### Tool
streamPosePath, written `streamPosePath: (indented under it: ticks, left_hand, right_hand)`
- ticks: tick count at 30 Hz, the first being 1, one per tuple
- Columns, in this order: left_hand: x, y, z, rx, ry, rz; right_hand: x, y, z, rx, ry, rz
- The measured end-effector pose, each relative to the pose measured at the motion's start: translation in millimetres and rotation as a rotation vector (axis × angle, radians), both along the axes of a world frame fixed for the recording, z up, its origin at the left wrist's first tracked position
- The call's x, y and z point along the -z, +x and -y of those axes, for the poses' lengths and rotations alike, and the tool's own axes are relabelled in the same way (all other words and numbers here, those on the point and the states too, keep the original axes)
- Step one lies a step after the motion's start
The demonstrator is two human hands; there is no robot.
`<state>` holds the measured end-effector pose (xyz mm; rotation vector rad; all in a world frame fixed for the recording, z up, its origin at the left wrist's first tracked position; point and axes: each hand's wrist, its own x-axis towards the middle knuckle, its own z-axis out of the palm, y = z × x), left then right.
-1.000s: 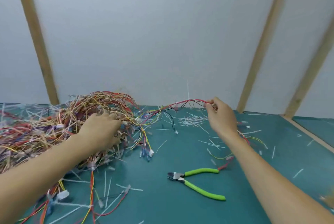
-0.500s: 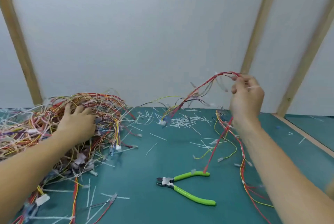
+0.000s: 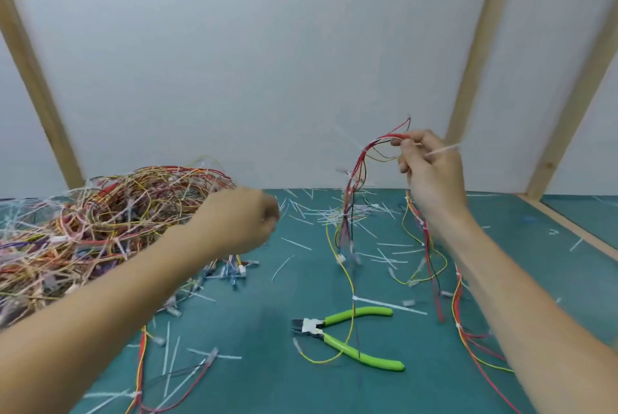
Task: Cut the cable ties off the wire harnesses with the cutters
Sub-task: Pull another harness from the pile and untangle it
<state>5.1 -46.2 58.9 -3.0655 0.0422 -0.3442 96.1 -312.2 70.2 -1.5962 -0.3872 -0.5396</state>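
Note:
My right hand (image 3: 431,176) is raised above the table and pinches the top of a wire harness (image 3: 352,199) of red, black and yellow wires, which hangs down to the mat. A white cable tie tail (image 3: 443,148) sticks out past its fingers. My left hand (image 3: 245,221) hovers blurred in mid-air beside the big tangled pile of harnesses (image 3: 100,223), fingers curled, holding nothing that I can see. The cutters (image 3: 344,335), with green handles, lie on the green mat in front of me, jaws pointing left, untouched.
Cut white tie pieces (image 3: 334,213) litter the green mat (image 3: 261,387). Loose wires (image 3: 468,340) trail under my right forearm. A white wall with wooden battens (image 3: 475,45) stands behind. A wooden edge strip (image 3: 575,229) bounds the mat on the right.
My right hand has lifted the harness higher, clear of the pile, so that it hangs free. My left hand has left the pile and moved right, towards the middle.

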Motion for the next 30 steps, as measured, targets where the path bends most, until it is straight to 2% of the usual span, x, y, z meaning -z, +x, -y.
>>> streamPosePath:
  ticks: [3,5,8,12,14,16,18,20,23,25,27,28,30]
  left_hand:
    - [17,2,15,0.159,-0.290,-0.219]
    - [32,3,17,0.194,-0.507,-0.217]
    - [47,4,20,0.228,-0.838,-0.084]
    - [30,0,8,0.287,-1.347,-0.196]
    - [13,0,-5,0.280,-1.466,-0.037]
    - [-3,3,-14,0.232,-1.513,0.216]
    - [-16,10,-17,0.117,-1.646,0.472]
    - [-21,15,-14,-0.044,-1.740,0.614]
    - [2,15,-3,-0.107,-1.635,0.506]
    - [22,10,2,-0.085,-1.648,0.385]
    - [36,6,6,0.005,-1.828,0.240]
    - [41,3,9,0.071,-1.926,0.171]
    - [52,-2,15,0.164,-2.061,0.068]
  right_hand:
    - [-15,-11,-10,-0.105,0.131,-0.018]
    - [-27,-17,-12,-0.168,0.235,-0.035]
    - [-41,-21,-9,-0.214,0.328,-0.049]
    - [-38,-8,3,-0.047,0.375,-0.104]
    - [-27,5,12,0.070,0.399,-0.136]
    - [-9,18,18,0.120,0.316,-0.151]
    - [12,24,16,0.116,0.083,-0.213]
    - [33,25,13,0.109,-0.182,-0.321]
    - [55,16,10,0.137,-0.474,-0.397]
    - [63,5,8,0.288,-0.582,-0.359]
    - [68,-10,5,0.464,-0.520,-0.154]
    - [69,-19,1,0.475,-0.469,-0.003]
    - [68,-38,-12,0.278,-0.448,0.232]
